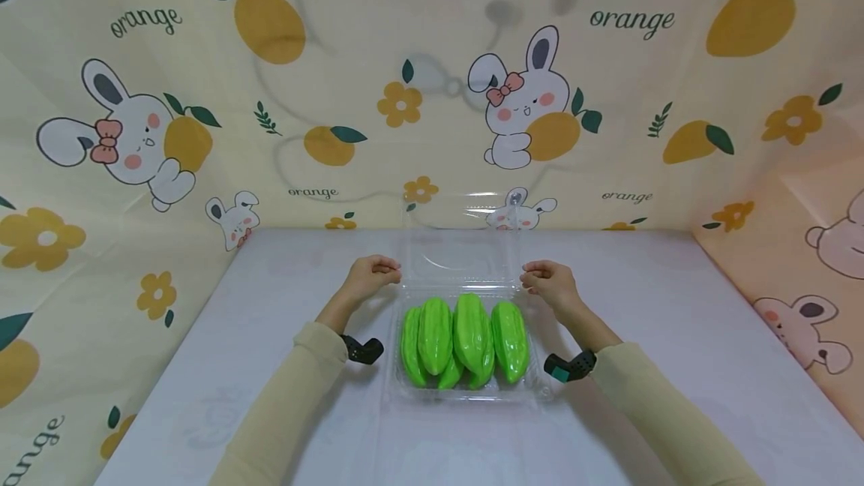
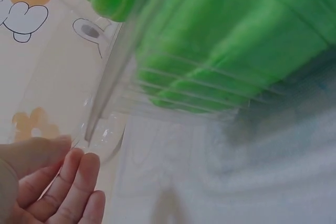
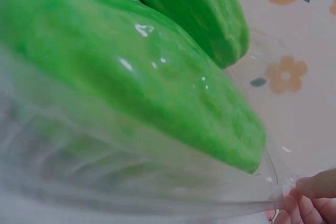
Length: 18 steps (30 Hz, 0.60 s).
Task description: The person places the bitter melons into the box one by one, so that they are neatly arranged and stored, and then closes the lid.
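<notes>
A clear plastic clamshell box (image 1: 466, 394) lies on the table in the head view, its clear lid (image 1: 462, 255) raised behind it. Several bright green, ridged gourds (image 1: 435, 336) fill the box side by side, some overlapping others. At the lid's left edge near the hinge, my left hand (image 1: 370, 277) pinches the plastic between thumb and fingertips. My right hand (image 1: 550, 283) pinches the opposite edge in the same way. Both wrist views show the thumb and fingers at a thin plastic corner, close to the ends of the gourds.
The box stands on a white table (image 1: 283, 411). Behind it hangs a cream cloth (image 1: 378, 36) printed with rabbits, oranges and flowers, which also runs along both sides. Each wrist wears a black camera band (image 1: 364, 351).
</notes>
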Motion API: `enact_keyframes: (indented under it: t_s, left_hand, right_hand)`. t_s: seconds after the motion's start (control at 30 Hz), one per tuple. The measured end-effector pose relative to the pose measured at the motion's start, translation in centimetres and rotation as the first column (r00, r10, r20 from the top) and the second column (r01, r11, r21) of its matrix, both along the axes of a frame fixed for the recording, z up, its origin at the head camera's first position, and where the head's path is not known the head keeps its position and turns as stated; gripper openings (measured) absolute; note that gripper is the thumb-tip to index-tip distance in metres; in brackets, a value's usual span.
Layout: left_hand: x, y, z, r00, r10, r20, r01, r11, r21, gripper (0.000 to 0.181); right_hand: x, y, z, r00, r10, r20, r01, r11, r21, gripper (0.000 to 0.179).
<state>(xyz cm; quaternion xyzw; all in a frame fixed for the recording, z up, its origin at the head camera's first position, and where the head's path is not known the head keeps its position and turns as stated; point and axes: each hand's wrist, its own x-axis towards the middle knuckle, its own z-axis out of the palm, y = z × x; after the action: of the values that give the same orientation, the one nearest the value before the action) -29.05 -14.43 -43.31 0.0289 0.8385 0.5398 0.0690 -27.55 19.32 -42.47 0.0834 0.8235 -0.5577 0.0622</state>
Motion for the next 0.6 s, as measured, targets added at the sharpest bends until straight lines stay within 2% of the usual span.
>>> enact_keyframes:
  t_s: [0.4, 0.6]
  left_hand:
    - [0.33, 0.08, 0.27, 0.998, 0.012, -0.056, -0.014, 1.000, -0.024, 0.022]
    - [0.60, 0.06, 0.36, 0.994, 0.007, -0.112, -0.012, 0.999, -0.044, 0.015]
  right_hand:
    - [0.22, -0.05, 0.05, 0.998, 0.002, -0.067, -0.001, 1.000, 0.012, 0.032]
    - [0.17, 0.07, 0.32, 0.989, -0.004, -0.147, 0.009, 0.999, 0.035, 0.030]
